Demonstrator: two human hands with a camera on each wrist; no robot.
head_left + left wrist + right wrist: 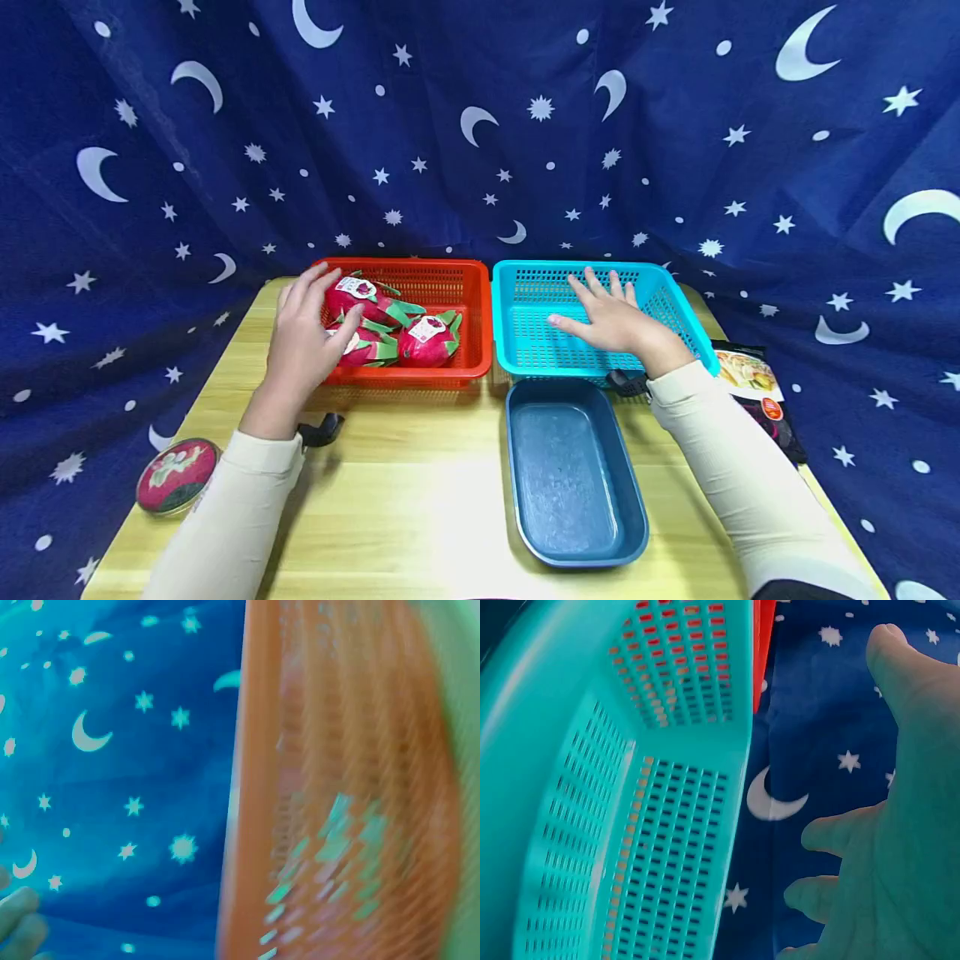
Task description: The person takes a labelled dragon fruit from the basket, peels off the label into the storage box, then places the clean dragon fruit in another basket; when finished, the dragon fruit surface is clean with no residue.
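Note:
In the head view, my left hand (303, 333) hovers over the left side of a red basket (472, 308), its fingers loosely bent and holding nothing. Inside that basket lie three dragon fruits, one at the back (375, 304) and another at the front right (427, 342); my hand partly hides the one at the front left. Above a turquoise basket (517, 367), my right hand (618, 321) is spread with its fingers apart, holding nothing. Only fingertips (22, 922) of the left hand show in its blurred wrist view. The right wrist view has the right hand (907, 817) beside the turquoise basket's rim.
A dark blue tray (566, 467) stands in front of the turquoise basket. At the right table edge lies a food packet (750, 375). A round, red-topped object (177, 475) sits at the left. Behind the wooden table (405, 483) hangs a blue cloth with moons and stars.

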